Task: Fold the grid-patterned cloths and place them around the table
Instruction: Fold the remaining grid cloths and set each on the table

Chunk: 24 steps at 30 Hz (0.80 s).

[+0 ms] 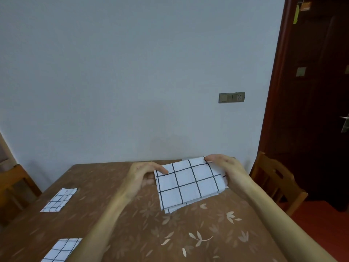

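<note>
Cloth held at both ends

Cloth [188, 183], folded, spans between both hands above the surface [188, 233]. Left hand [140, 174] fingers pinch its left edge; right hand [225, 167] fingers pinch the far right corner. Cloths counted: three; two folded ones [59, 199] [61, 249] lie at left.

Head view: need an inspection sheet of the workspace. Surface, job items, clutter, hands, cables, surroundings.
Surface: table under a brown floral cover.
Job's things: folded grid cloth held at the far right of the table; second grid cloth lying at the left edge; third grid cloth at the near left, cut off by the frame.
Clutter: nothing seen.
Grippers: left hand and right hand each pinch one end of the folded grid cloth.
Cables: nothing seen.
Surroundings: plain wall with switch plate; wooden chair on the right, another chair on the left; dark door.
</note>
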Motion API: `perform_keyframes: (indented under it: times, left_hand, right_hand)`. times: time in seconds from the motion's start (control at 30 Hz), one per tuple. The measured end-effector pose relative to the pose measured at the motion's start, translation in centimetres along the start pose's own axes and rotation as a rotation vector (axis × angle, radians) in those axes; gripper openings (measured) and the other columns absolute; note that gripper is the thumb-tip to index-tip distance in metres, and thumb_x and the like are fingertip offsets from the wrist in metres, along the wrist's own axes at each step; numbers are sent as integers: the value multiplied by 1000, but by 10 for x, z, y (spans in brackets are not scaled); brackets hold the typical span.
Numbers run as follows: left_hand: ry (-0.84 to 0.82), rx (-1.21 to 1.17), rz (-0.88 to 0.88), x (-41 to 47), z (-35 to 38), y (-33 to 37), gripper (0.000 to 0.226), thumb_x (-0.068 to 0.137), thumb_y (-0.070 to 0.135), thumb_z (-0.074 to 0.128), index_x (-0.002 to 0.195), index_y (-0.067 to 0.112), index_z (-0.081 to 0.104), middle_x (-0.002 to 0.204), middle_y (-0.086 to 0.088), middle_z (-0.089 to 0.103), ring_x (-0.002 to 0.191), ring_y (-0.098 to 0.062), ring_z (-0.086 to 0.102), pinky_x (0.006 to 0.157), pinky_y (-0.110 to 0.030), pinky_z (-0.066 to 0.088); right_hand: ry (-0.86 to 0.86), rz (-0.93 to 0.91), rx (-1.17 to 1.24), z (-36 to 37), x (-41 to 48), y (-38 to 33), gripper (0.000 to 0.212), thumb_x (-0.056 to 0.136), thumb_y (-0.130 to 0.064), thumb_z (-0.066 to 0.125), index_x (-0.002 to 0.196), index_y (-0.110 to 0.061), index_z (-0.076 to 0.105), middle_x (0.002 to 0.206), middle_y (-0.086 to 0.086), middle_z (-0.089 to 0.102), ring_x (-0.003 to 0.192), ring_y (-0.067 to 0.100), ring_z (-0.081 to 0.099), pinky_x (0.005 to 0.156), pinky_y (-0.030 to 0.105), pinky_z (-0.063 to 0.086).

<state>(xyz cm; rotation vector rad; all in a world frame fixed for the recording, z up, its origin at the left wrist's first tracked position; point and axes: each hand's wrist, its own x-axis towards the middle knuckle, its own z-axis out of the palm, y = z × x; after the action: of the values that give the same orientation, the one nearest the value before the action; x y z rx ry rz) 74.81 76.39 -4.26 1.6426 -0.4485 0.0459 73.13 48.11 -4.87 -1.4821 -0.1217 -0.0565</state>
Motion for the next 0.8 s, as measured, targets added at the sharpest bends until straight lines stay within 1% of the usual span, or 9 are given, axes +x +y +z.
perform_keyframes:
  times: [0.03,0.1,0.2,0.27,0.33,0.43,0.53,0.7,0.8]
  left_hand:
    - [8,57,13,1,0,-1,27,84,24,56,78,12,79,87,-13,75,80,-13,66,72,-25,54]
    - [2,161,33,4,2,-4,15,78,31,71,84,18,73,78,-1,75,76,-11,69,71,-25,50]
    - [-154,225,-81,6,6,-5,44,74,33,84,112,25,63,86,-2,77,79,-19,76,71,-34,57]
    - [-286,336,-126,5,12,-3,40,82,27,82,118,28,65,99,2,78,89,-16,76,76,-34,61]
    - [-331,341,-117,2,22,-5,27,86,22,79,111,24,71,102,4,78,91,-14,76,74,-29,60]
    - [-197,271,-67,2,31,-11,21,86,21,78,106,18,74,100,3,79,90,-15,76,74,-30,60]
    - [-78,163,-34,6,32,-20,21,88,21,75,109,17,72,104,3,78,95,-16,75,80,-34,60]
    - [143,34,53,7,51,-30,25,94,17,68,118,19,66,108,11,76,100,-10,73,79,-25,60]
    - [184,15,55,5,62,-38,26,96,20,65,122,21,63,109,11,75,100,-6,72,81,-24,60]
  right_hand:
    - [-3,-30,-51,1,-1,0,18,88,-20,72,104,-12,75,96,15,75,83,27,72,79,39,58]
    - [-17,-80,-113,3,-3,2,29,86,-9,74,114,-14,71,94,16,76,84,27,73,77,32,59]
    - [-64,-138,-153,11,-6,-2,38,89,-4,70,122,-21,64,97,9,78,92,21,75,80,25,58]
    - [-110,-143,-166,18,-6,-3,44,90,-3,69,127,-24,59,101,9,78,95,24,74,82,32,60]
    - [-97,-159,-178,25,-4,-3,47,90,-8,71,129,-28,57,100,8,78,95,26,74,84,39,60]
    - [10,-158,-125,29,-2,-2,42,89,-24,73,128,-32,58,102,6,78,94,22,75,83,38,60]
    - [104,-93,-21,31,0,6,45,84,-39,75,126,-30,60,115,3,74,100,16,73,89,38,59]
    - [26,74,61,43,-6,31,57,84,-42,74,132,-19,53,115,5,75,99,24,75,94,49,57]
    - [-39,78,-6,50,-10,40,40,91,-37,69,126,-18,62,113,2,76,101,21,74,94,47,57]
